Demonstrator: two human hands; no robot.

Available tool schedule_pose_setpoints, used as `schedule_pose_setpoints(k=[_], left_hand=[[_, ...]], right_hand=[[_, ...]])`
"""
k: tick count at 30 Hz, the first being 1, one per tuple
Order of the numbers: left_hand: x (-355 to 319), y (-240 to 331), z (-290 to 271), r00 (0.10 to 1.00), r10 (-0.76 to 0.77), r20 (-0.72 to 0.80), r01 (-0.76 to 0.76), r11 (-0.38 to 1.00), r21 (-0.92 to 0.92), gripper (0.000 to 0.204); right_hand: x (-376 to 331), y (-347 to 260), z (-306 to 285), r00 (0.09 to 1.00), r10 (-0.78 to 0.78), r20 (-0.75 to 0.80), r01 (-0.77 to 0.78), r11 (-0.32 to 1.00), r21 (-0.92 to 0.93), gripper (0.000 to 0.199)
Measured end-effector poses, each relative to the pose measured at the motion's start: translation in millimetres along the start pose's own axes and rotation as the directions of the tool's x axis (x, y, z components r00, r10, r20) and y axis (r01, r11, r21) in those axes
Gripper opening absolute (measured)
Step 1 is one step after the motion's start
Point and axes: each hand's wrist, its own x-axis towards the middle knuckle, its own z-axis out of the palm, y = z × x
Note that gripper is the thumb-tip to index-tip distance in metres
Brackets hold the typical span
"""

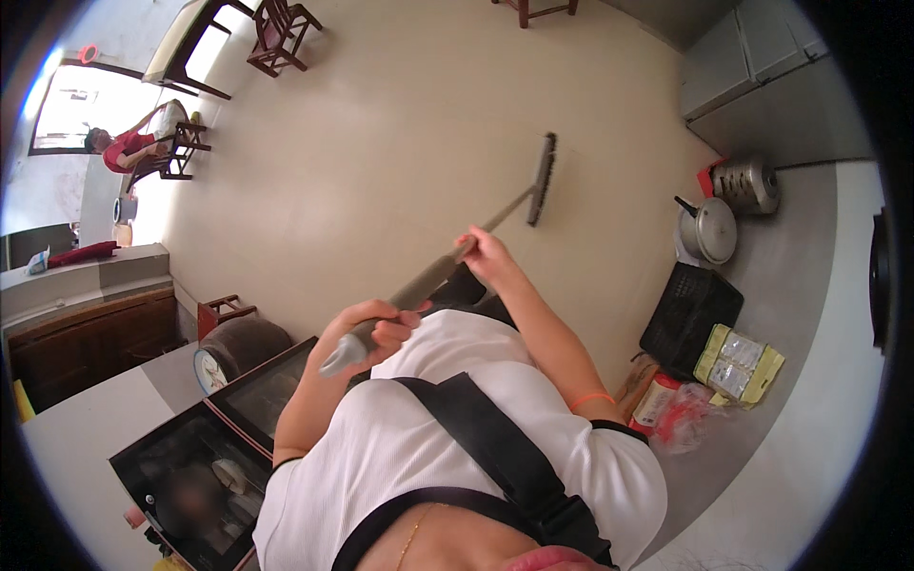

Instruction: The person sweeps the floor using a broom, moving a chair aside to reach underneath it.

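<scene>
A long-handled floor brush (426, 284) slants across in front of my body. Its narrow grey head (543, 181), edged with dark bristles, rests on the beige floor (381, 124) ahead and to the right. Around the thick grey grip near the top end, my left hand (376, 325) is closed, close to my chest. Farther down the pole, my right hand (486, 259) is wrapped round it where the grip meets the thinner shaft. The light grey end of the handle sticks out past my left hand.
Along the right wall stand a lidded pot (709, 231), a metal cylinder (745, 186), a black crate (690, 321) and packages (735, 364). A dark glass-fronted cabinet (195, 476) is at near left. A wooden chair (283, 36) and a seated person (124, 149) are at far left.
</scene>
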Motion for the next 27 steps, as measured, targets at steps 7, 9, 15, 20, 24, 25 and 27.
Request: schedule_pose_setpoints(k=[7,9,15,20,24,25,27], left_hand=[[105.1,28.2,6.0,0.936,-0.328,-0.123,0.344,0.928,0.144,0.032],[140.3,29.6,12.4,0.901,-0.402,-0.163,0.424,0.896,0.135,0.031],[245.3,56.8,24.4,0.829,-0.548,-0.111,0.543,0.836,-0.079,0.021],[259.8,92.6,56.3,0.883,-0.461,-0.085,0.433,0.872,-0.226,0.024],[221.2,133.0,72.9,0.952,-0.295,-0.085,0.24,0.886,-0.397,0.044],[206.1,139.7,72.7,0.969,-0.235,-0.079,0.182,0.892,-0.414,0.048],[170.4,144.2,65.3,0.997,-0.02,-0.07,-0.017,0.871,-0.492,0.043]], right_hand=[[-29.1,-79.3,-75.9,0.934,-0.125,-0.334,0.231,0.926,0.3,0.014],[-27.7,-99.9,-119.1,0.904,-0.208,-0.373,0.312,0.918,0.246,0.014],[-12.7,-135.3,-173.2,0.789,-0.589,-0.172,0.221,0.534,-0.816,0.013],[93.5,-173.4,-160.9,0.832,-0.457,-0.316,0.155,0.737,-0.658,0.006],[180.5,-159.6,-138.2,0.836,-0.113,-0.537,0.028,0.986,-0.163,0.007],[200.9,-148.8,-115.6,0.807,-0.105,-0.581,-0.011,0.981,-0.192,0.008],[198.6,-129.1,-41.0,0.886,-0.099,-0.453,-0.178,0.83,-0.529,0.015]])
